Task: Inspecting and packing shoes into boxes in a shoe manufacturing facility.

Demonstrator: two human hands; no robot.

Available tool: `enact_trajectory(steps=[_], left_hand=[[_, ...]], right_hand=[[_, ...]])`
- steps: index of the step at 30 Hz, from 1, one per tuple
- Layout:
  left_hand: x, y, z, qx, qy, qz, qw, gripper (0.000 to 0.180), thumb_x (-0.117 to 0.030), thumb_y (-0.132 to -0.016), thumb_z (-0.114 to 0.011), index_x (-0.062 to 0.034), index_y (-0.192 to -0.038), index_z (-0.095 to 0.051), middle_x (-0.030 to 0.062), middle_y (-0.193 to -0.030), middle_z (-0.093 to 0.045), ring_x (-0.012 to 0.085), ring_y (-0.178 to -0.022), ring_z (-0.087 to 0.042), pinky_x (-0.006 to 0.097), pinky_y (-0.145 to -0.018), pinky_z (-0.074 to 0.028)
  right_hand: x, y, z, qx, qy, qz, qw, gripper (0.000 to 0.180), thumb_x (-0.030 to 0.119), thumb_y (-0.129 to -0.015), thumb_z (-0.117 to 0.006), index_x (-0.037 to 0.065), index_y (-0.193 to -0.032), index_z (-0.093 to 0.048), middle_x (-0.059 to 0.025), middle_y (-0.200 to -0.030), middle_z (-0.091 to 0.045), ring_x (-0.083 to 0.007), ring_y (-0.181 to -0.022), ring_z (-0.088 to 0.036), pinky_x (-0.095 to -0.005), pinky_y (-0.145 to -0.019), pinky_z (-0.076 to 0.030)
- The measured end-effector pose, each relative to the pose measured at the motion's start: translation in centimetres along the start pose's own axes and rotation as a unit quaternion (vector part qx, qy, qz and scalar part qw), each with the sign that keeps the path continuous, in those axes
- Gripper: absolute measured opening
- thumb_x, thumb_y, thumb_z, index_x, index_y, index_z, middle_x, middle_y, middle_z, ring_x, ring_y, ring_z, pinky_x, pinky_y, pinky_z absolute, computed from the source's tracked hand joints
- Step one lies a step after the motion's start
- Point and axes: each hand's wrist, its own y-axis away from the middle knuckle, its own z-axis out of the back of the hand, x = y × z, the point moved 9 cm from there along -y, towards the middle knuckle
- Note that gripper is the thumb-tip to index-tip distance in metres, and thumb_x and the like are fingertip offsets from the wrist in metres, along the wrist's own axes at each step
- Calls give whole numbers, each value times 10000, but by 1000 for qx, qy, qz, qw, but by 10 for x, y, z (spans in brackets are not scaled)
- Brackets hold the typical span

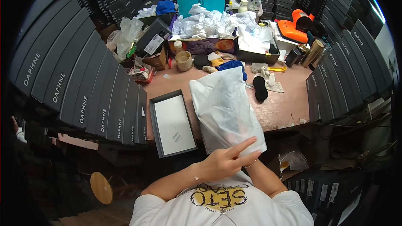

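A thin white sheet or bag [224,104], slightly see-through and creased, spreads across the table's near edge in front of me. My left hand [224,161] reaches over its near end, index finger stretched out and apart from another digit beside the sheet's corner. From the right, my right wrist [251,165] goes in under the white sheet. A faint pinkish patch shows through there, but the fingers of that hand are hidden. Left of the sheet lies an open dark grey box part [153,121] with a white inside, jutting over the table edge.
Tall rows of dark shoe boxes [83,88] wall in the left, with more boxes [335,79] at right. Farther back are a carton of crumpled white paper [205,23], a jar [184,62], a black brush-like object [260,88], rags [270,79] and an orange device [293,31].
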Motion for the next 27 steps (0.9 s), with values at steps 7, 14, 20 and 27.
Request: enact_trajectory(steps=[7, 14, 20, 27], left_hand=[[121, 131, 23, -321, 493, 457, 667, 967, -345, -776, -778, -66, -1488, -186, 145, -1450, -341, 244, -1325, -363, 368, -1095, -308], [130, 152, 147, -146, 180, 459, 858, 783, 73, -672, -702, -59, -1387, -410, 98, -1238, -555, 210, -1155, -530, 327, -1006, -407], [213, 73, 113, -128, 209, 439, 864, 836, 125, -688, -643, -96, -1438, -347, 95, -1177, -575, 200, -1070, -578, 319, -895, -487], [301, 78, -23, -329, 456, 447, 695, 835, -31, -827, -620, -40, -1506, -134, 180, -1454, -327, 257, -1293, -405, 334, -1052, -353]], right_hand=[[2, -6, -98, 230, 252, 124, 932, 568, 172, -926, -587, -7, -1418, -367, -175, -1396, -472, -291, -1300, -455, -353, -1003, -443], [-49, 48, 8, 111, -213, -168, 956, 688, 260, -944, -587, 28, -1486, -234, -214, -1500, -278, -319, -1279, -473, -420, -958, -499], [23, 23, 25, 89, -106, -49, 989, 795, 354, -856, -699, 68, -1456, -262, -189, -1348, -466, -331, -1071, -607, -432, -851, -536], [16, -8, 47, -89, 593, 86, 796, 250, 161, -806, -667, 62, -1014, -568, -115, -1029, -575, -262, -999, -566, -519, -881, -419]])
